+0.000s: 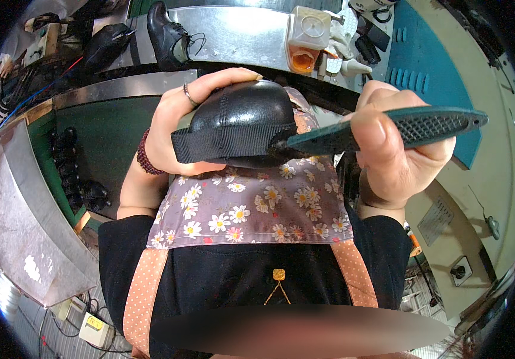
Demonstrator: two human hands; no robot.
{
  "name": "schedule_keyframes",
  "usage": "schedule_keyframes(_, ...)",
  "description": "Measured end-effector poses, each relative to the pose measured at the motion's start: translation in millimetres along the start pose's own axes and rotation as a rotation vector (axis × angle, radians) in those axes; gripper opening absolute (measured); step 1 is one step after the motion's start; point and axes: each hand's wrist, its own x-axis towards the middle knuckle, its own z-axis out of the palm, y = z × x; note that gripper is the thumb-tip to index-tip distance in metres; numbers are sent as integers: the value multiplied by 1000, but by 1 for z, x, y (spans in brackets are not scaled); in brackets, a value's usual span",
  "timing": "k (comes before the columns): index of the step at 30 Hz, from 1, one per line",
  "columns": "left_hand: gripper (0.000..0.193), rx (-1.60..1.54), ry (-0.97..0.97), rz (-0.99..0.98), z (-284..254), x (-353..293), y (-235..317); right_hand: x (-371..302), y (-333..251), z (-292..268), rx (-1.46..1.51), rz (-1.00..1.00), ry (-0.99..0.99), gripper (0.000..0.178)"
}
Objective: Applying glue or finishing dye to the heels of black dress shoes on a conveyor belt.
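Observation:
My left hand (170, 116) grips a shiny black leather shoe (242, 107), its fingers over the top and its thumb along the near side. A black ribbed webbing strap (224, 143) lies across the shoe's near face. In my right hand (404, 161) is a dark green brush (436, 119) with a cross-hatched handle, pinched between thumb and fingers. Its dark tip meets the shoe by the right end of the strap; the bristles are hard to make out. Behind the shoe is my floral apron (251, 209).
Another black lace-up shoe (166, 39) stands on the metal bench (239, 36) ahead. To its right are a clear container (310, 36) with orange contents and a white nozzle bottle (355, 68). Several black shoes (69, 161) line the green recess at left. A teal panel (431, 66) rises at right.

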Motion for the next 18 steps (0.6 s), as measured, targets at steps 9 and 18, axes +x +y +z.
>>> schedule_keyframes(9,94,118,-45,41,-2,1,8,8,5,0,47,-109,10,21)
schedule_keyframes(18,84,83,-37,128,-3,1,2,10,4,6,-24,-22,138,21)
